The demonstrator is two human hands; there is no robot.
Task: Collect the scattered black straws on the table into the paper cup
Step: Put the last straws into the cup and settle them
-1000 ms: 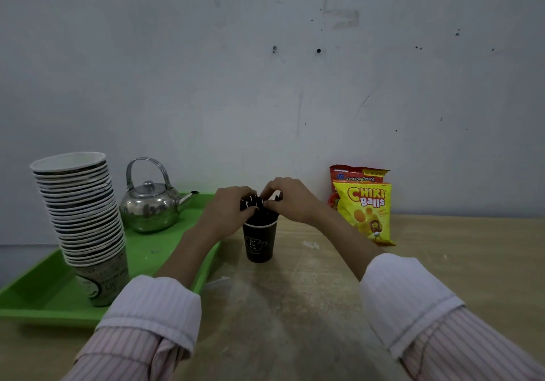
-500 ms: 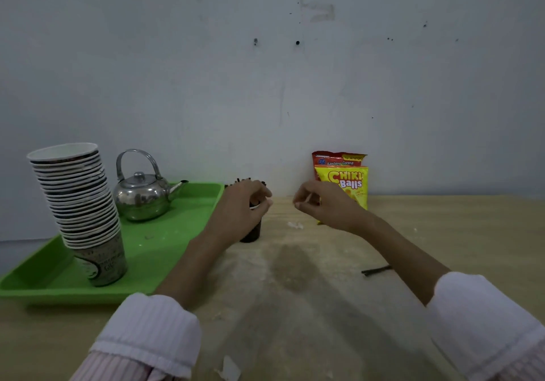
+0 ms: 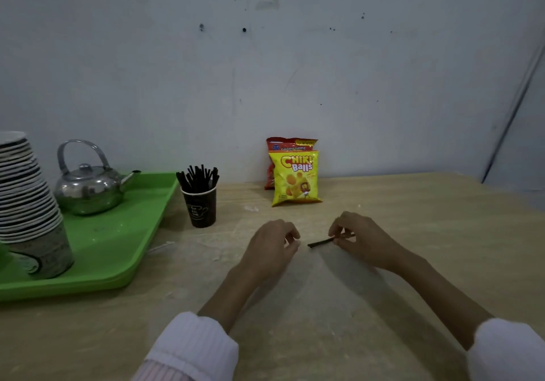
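Note:
A dark paper cup (image 3: 201, 208) stands on the wooden table beside the green tray, with several black straws (image 3: 198, 177) sticking up out of it. One loose black straw (image 3: 320, 243) lies on the table in front of the cup, to its right. My right hand (image 3: 358, 240) pinches the right end of that straw with thumb and fingertips. My left hand (image 3: 272, 248) hovers just left of the straw's free end, fingers loosely curled, holding nothing.
A green tray (image 3: 124, 251) at the left carries a steel kettle (image 3: 88, 187) and a tall stack of paper cups (image 3: 28, 203). Two snack bags (image 3: 295, 174) lean against the wall behind my hands. A wall corner rises at the far right.
Both hands left the cup and came down toward me. The right hand has taken hold of the loose straw on the table; the left let go of the cup.

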